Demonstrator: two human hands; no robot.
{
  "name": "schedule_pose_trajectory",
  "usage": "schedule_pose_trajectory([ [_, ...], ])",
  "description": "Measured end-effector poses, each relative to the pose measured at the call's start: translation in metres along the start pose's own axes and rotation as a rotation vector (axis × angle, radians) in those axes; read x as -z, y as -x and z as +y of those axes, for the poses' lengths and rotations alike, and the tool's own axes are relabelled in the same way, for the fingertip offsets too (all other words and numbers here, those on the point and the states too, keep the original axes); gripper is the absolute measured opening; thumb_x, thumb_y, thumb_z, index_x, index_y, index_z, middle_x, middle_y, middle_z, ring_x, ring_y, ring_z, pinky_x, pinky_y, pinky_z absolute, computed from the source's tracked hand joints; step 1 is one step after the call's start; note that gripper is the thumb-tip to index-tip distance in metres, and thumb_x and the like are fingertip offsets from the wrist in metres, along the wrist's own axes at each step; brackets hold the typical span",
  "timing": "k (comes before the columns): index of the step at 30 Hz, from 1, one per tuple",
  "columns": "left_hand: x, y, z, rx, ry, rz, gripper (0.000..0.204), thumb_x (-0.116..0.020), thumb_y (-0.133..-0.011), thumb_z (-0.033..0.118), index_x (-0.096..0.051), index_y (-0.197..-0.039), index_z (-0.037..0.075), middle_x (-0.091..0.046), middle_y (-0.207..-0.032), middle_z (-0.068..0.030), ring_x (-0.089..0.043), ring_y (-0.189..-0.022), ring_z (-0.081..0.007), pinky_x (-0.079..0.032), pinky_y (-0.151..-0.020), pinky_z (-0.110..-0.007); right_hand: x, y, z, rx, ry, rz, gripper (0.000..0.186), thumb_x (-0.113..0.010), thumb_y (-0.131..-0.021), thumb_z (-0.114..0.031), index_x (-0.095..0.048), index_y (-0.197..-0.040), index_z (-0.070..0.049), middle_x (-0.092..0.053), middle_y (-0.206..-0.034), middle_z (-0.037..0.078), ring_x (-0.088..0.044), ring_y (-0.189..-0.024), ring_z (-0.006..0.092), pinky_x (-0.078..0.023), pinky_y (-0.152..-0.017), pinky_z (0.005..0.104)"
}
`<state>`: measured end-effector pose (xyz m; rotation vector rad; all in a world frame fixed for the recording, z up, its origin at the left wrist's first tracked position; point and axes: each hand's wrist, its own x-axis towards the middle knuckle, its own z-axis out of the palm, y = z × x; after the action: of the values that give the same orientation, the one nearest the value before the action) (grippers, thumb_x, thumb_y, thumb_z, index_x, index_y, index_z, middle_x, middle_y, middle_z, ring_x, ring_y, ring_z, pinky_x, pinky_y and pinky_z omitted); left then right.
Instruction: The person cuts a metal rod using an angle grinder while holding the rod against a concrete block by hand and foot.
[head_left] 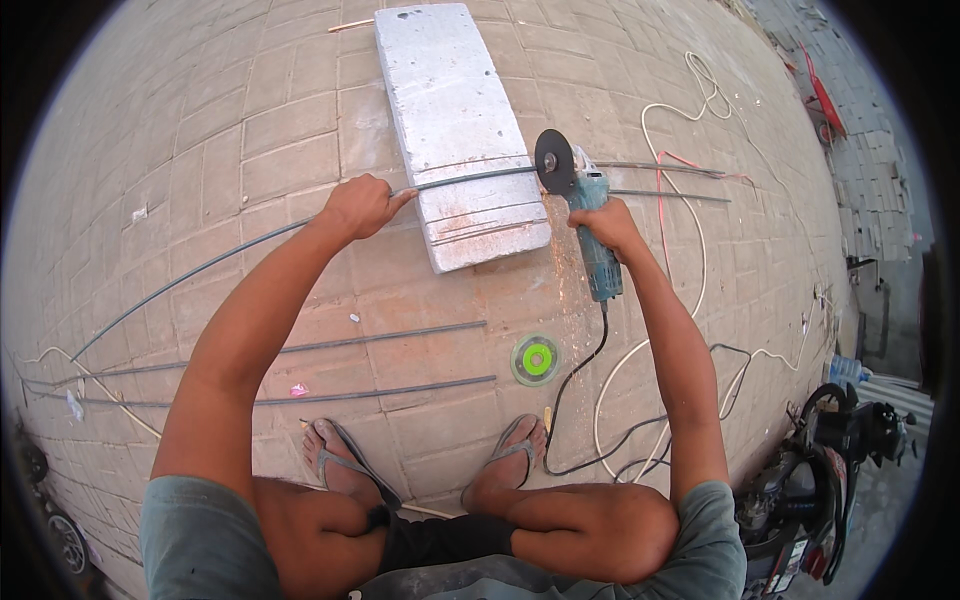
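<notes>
My left hand [358, 208] is closed around a long thin metal rod [470, 180], just left of a pale concrete block [455, 95]. The rod crosses the block and reaches the disc at its right side; its other part curves away to the lower left. In my right hand [612, 228] is a teal angle grinder [600, 268], fingers wrapped round its body. Its dark cutting disc [553, 161] stands upright at the rod's right part, beside the block's edge. Whether the disc spins cannot be told. Orange specks show below it.
More rods [390, 336] lie on the paving before my feet. A green-centred disc [536, 359] rests near my right foot. The grinder's black cord [578, 375] and a white cable [703, 235] loop across the right side. A motorcycle [810, 470] stands at lower right.
</notes>
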<state>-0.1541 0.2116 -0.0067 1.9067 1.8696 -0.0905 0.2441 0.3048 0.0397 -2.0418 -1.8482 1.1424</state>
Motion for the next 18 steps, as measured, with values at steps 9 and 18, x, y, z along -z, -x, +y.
schedule_pose_trajectory([
  [9, 0.0013, 0.0002, -0.0014, 0.009, 0.007, -0.031, 0.085, -0.036, -0.107, 0.067, -0.076, -0.083, -0.005, -0.072, -0.088, -0.0280, -0.072, -0.086, -0.0457, -0.058, -0.078, -0.053, -0.0006, -0.0014, -0.0005, -0.013, 0.044, 0.000, 0.038, -0.084, -0.065, -0.026, -0.072, -0.079, 0.007, -0.071, -0.076, 0.016, -0.068, -0.066, 0.0252, -0.053, -0.062, 0.0399],
  [18, 0.0001, 0.0000, -0.0015, -0.002, 0.016, -0.010, 0.087, -0.036, -0.106, 0.068, -0.076, -0.083, -0.005, -0.073, -0.089, -0.0292, -0.072, -0.088, -0.0468, -0.059, -0.080, -0.053, -0.0008, -0.0045, 0.0034, 0.012, 0.061, 0.020, 0.040, -0.085, -0.064, -0.029, -0.072, -0.077, 0.008, -0.071, -0.075, 0.018, -0.069, -0.067, 0.0264, -0.054, -0.063, 0.0398],
])
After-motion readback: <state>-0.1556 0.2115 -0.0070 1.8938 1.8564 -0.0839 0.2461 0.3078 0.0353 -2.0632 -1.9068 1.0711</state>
